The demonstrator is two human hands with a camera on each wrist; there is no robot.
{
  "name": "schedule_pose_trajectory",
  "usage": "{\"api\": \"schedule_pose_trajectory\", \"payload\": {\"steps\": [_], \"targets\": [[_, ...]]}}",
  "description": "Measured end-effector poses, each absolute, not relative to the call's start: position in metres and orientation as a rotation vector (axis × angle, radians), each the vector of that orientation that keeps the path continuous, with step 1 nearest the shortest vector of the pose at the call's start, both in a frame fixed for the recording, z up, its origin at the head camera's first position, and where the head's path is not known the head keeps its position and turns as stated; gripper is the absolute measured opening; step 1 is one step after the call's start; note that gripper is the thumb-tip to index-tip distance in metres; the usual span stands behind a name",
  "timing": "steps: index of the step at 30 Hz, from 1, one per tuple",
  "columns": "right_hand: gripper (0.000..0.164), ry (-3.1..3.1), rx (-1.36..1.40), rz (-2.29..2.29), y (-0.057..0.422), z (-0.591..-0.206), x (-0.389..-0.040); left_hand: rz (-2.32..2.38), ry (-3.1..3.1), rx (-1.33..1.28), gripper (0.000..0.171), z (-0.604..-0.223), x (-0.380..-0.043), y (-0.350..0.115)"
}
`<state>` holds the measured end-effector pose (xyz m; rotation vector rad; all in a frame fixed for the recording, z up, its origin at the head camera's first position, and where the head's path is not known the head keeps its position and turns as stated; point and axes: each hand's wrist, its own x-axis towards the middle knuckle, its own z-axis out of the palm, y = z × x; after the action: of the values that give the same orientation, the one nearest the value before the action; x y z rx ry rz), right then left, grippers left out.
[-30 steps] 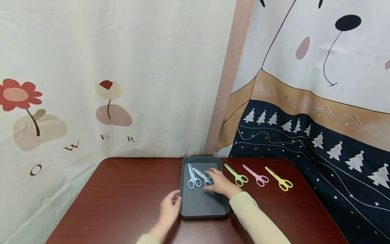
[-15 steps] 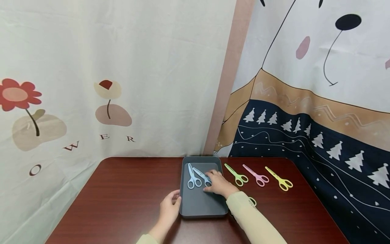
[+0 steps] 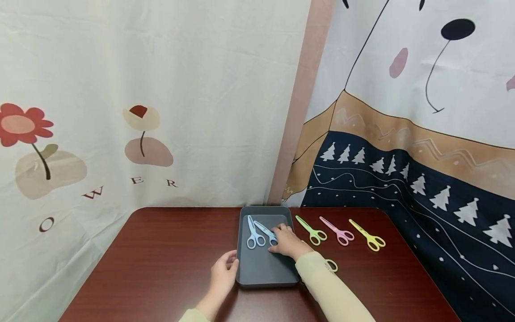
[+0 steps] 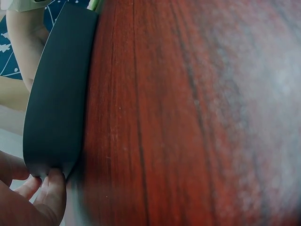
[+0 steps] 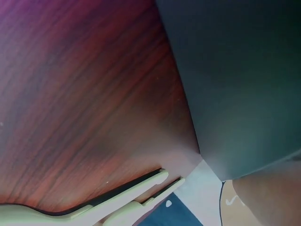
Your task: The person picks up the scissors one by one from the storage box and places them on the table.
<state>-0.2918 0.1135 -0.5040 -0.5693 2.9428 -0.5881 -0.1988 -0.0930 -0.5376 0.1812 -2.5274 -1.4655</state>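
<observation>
Two light blue scissors lie in a dark grey tray (image 3: 265, 273). The left pair (image 3: 253, 237) lies free, handles towards me. Over the handles of the other pair (image 3: 263, 230) is my right hand (image 3: 287, 243), thumb and fingers on either side of them; the far handle loop is hidden. At the tray's left side my left hand (image 3: 223, 272) rests its fingers on the outer wall. Close up in the left wrist view, its fingertips (image 4: 56, 176) touch the tray's corner. The right wrist view shows the tray's outer wall (image 5: 244, 84) but not the held handles.
Right of the tray, green scissors (image 3: 311, 231), pink scissors (image 3: 338, 231) and yellow scissors (image 3: 368, 235) lie on the dark red-brown table (image 3: 173, 250). A pale green handle loop (image 3: 331, 265) shows beside my right sleeve. Patterned curtains (image 3: 201, 112) hang behind the table.
My right hand and forearm have shifted slightly left, covering more of the blue handles and uncovering a pale green handle loop beside the sleeve. The left hand stays at the tray's side.
</observation>
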Motion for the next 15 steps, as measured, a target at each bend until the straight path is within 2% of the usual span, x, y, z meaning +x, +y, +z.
{"api": "schedule_pose_trajectory", "payload": {"steps": [15], "targets": [[0.05,2.946,-0.491,-0.519,0.1106,-0.5082,-0.2984,-1.45,-2.517,0.178,0.026,-0.5384,-0.1979,-0.0936]]}}
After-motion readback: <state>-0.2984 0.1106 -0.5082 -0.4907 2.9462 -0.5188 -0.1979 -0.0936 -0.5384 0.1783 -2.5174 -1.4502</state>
